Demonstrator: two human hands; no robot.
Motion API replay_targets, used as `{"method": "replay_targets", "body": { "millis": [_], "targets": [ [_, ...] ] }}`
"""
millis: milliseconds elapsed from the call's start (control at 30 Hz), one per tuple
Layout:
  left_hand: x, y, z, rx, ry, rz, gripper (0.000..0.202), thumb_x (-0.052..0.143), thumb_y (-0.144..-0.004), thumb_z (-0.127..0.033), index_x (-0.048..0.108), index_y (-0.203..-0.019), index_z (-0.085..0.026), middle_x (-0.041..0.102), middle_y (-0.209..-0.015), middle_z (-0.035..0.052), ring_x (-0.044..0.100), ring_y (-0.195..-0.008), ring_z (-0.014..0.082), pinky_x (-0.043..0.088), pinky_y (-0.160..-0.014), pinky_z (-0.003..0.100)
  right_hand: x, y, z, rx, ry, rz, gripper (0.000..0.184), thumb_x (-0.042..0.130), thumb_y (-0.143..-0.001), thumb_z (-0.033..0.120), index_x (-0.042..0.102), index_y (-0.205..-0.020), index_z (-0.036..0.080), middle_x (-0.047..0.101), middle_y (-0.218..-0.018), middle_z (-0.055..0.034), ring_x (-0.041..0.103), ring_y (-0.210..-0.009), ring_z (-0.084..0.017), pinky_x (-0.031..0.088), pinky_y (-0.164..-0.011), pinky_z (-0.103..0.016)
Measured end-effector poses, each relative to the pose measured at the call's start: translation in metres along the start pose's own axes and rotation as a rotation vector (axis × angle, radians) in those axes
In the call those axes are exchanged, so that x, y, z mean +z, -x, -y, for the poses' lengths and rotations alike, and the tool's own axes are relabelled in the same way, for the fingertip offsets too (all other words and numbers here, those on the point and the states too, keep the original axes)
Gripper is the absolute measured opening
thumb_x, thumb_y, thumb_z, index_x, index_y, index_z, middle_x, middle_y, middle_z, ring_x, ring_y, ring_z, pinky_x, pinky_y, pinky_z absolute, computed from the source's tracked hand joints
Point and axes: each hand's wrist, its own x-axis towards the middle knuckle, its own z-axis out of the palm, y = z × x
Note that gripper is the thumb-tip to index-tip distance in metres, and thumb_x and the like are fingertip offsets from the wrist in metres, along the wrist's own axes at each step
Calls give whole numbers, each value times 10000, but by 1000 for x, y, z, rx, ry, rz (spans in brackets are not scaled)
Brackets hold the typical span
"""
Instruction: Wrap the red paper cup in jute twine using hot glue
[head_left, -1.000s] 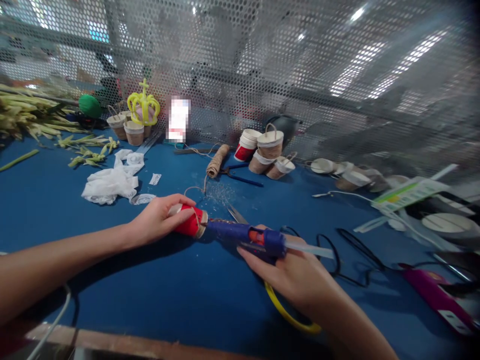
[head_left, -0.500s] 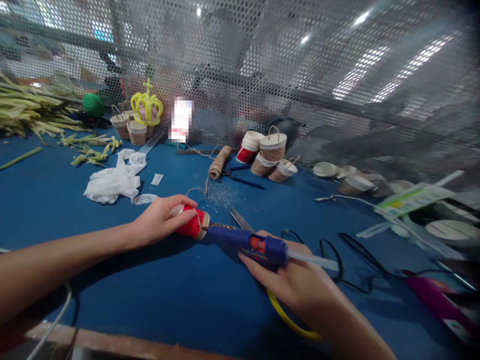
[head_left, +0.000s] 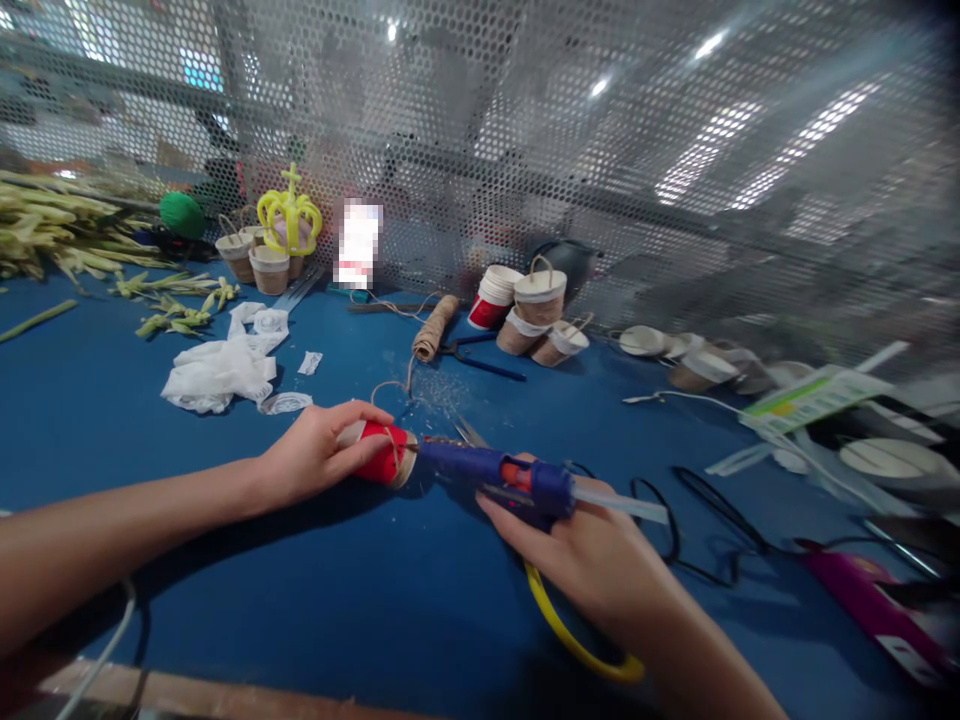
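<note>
My left hand [head_left: 319, 455] is closed around a red paper cup [head_left: 381, 455] lying on its side, with twine wrapped at its right-hand end. My right hand [head_left: 574, 545] grips a blue hot glue gun [head_left: 487, 472], a clear glue stick [head_left: 622, 502] sticking out of its back. The gun's nozzle points left and meets the twine-bound end of the cup; whether it touches cannot be made out. Scissors with yellow handles [head_left: 577, 640] lie partly under the right hand, their blades showing beyond the gun. A roll of twine [head_left: 435, 330] rests behind the cup, its loose strand trailing toward it.
Pliers [head_left: 487, 362] lie beside the twine roll. Small twine-wrapped cups [head_left: 540, 300] stand at the back, near a yellow crown [head_left: 290, 220]. White lace [head_left: 221, 372] lies left, a purple power strip [head_left: 874, 610] right. Black cord loops near my right hand. Perforated metal mesh [head_left: 450, 120] closes the rear.
The view has shifted slightly. The glue gun's nozzle has moved a little along the twine at the cup's end, and the cup appears slightly turned. Both hands keep their grip.
</note>
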Motion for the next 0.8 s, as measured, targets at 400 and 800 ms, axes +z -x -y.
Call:
{"method": "replay_targets", "body": {
  "millis": [400, 800],
  "targets": [
    [0, 0, 2, 2, -34, 16, 287, 464, -829, -352, 591, -1004, -163, 660, -672, -7, 557, -557, 107, 440, -542, 195, -6, 1, 6, 34, 55, 86, 157, 475, -763, 272, 574, -655, 217, 605, -582, -19, 558, -513, -165, 461, -494, -279],
    [1, -2, 0, -40, -37, 14, 280, 475, -819, -349, 606, -975, -157, 620, -594, -29, 508, -499, 94, 407, -492, 180, 0, 8, -3, -6, 41, 54, 144, 499, -765, 258, 525, -628, 220, 570, -559, 6, 512, -480, -144, 428, -467, -271]
  ]
}}
